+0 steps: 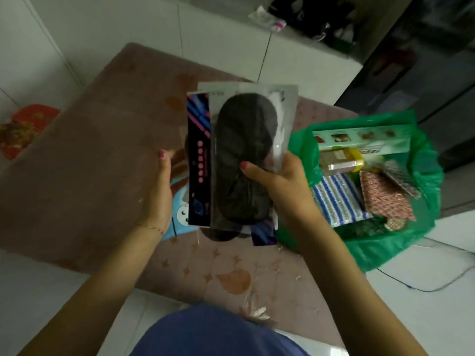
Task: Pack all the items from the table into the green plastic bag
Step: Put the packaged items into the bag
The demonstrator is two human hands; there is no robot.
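I hold a stack of flat packets above the table. The top one is a clear packet with a dark oval pad inside; under it lies a black packet with pink and blue stripes. My right hand grips the stack's right edge, thumb across the dark pad. My left hand rests flat against the stack's left edge, with a light blue item showing behind it. The green plastic bag lies open at the right on the table, holding a box, a yellow-lidded jar, a blue-striped cloth and patterned packets.
The table has a pink cloth with stars and round shapes. A red and yellow object lies on the floor at far left. White cabinets stand behind; a dark cabinet is at the upper right. A blue cable runs on the floor right.
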